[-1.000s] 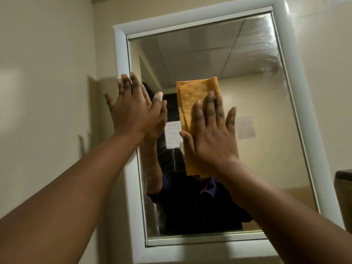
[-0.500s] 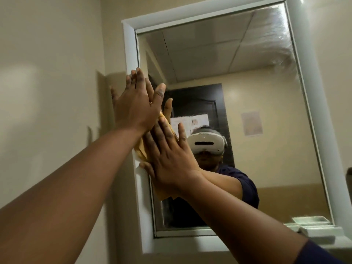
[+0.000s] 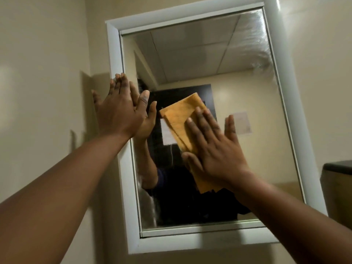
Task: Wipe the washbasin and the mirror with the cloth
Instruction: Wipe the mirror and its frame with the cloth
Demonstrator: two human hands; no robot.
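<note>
Folded orange cloth [image 3: 182,119] lies flat against the mirror [image 3: 247,82] glass, mid-pane, w/ my right hand [image 3: 215,149] pressing it there, fingers straight and spread. My left hand [image 3: 120,113] is open too, fingers straight, flat on the glass by the white frame [image 3: 114,54] at the mirror's left edge. Cream wall [image 3: 47,73] around it.
</note>
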